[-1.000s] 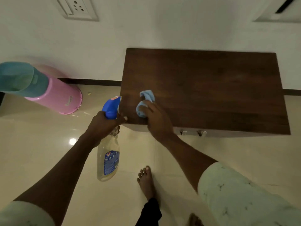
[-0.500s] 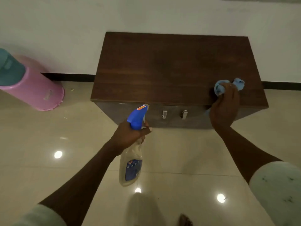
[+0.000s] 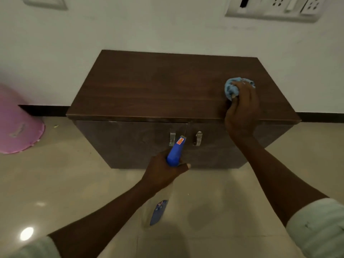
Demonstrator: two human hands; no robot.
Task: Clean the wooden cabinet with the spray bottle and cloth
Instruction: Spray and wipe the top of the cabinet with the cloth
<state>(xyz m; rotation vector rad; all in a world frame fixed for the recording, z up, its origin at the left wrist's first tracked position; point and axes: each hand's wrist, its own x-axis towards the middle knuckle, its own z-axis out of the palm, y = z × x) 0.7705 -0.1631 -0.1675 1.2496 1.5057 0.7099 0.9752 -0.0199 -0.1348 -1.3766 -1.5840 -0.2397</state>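
Note:
A dark wooden cabinet (image 3: pixel 149 90) stands against the white wall, its two doors shut, with two metal handles (image 3: pixel 198 138) at the front middle. My right hand (image 3: pixel 242 108) presses a crumpled light blue cloth (image 3: pixel 231 88) onto the right part of the cabinet's top. In front of the doors, my left hand (image 3: pixel 163 172) grips the neck of a spray bottle (image 3: pixel 175 153) with a blue trigger head. The bottle's clear body with a blue label hangs below the hand, over the floor.
A pink bin (image 3: pixel 16 125) lies tilted on the glossy beige tiled floor (image 3: pixel 65 183) at the left. Wall sockets (image 3: pixel 275 8) sit above the cabinet at the upper right, and another plate (image 3: pixel 44 2) at the upper left. A dark skirting runs along the wall's foot.
My right hand wiped the cloth from the top's front left across to its right side, then a little farther back. The view drew back, showing the cabinet's front, with the spray bottle before the doors.

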